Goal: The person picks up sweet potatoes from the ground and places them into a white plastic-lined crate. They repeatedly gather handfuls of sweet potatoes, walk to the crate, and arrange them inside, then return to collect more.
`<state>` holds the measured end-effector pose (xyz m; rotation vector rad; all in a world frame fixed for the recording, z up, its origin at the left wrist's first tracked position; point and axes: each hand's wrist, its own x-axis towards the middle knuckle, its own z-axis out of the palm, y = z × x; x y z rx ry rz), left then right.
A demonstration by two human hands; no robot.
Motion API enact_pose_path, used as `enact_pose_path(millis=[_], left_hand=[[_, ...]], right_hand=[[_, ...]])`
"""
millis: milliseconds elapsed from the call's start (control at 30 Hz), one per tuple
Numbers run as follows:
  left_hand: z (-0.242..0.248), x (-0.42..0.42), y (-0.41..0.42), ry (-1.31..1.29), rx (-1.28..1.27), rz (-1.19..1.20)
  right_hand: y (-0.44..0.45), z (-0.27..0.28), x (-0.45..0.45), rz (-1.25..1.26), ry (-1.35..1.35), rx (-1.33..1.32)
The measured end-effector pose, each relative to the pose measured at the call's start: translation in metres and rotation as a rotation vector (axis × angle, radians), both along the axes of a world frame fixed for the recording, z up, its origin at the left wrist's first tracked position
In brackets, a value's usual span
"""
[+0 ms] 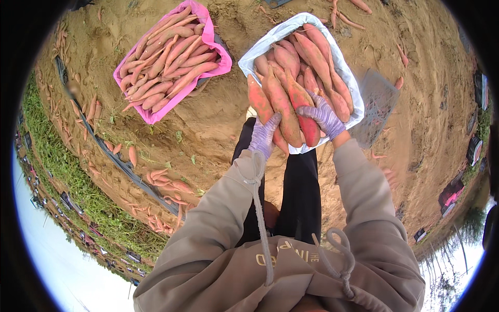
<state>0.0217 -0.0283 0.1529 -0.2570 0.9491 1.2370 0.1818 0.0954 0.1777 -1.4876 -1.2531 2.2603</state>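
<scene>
My left hand [266,134], in a purple-and-white knit glove, grips the near left side of a bundle of large sweet potatoes [281,109]. In a matching glove, my right hand [323,117] clasps the bundle from the right, its thumb over a redder sweet potato [301,97]. The bundle lies slanted over the near left part of a crate with a white liner [249,58]. Behind it, large sweet potatoes [317,54] fill that crate. My palms and the undersides of the held roots are hidden.
At the left stands a crate with a pink liner [216,29], heaped with thinner sweet potatoes [167,58]. A dark mesh crate [376,107] adjoins the white-lined one on the right. Loose sweet potatoes [163,181] and a dark strip [117,156] lie on the soil at left.
</scene>
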Motion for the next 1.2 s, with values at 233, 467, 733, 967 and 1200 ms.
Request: enact_pose_path(millis=[233,467,733,967,1200], left_hand=[[-0.083,0.025,0.063,0.286,-0.1,0.058],[-0.12,0.039,0.08,0.692,-0.337,0.126],[-0.15,0.039,0.06,1.258,-0.292,-0.138],[-0.162,0.04,0.057,1.024,-0.296,-0.098],[-0.164,0.046,0.059,1.253,-0.471,-0.445]], right_hand=[[0.071,-0.088,-0.005,0.387,-0.377,0.632],[0.094,-0.129,-0.016,0.637,-0.779,0.741],[0.102,-0.132,0.046,0.268,-0.462,0.39],[0.089,-0.109,0.096,0.223,-0.263,0.291],[0.066,-0.1,0.078,0.17,-0.328,0.29]])
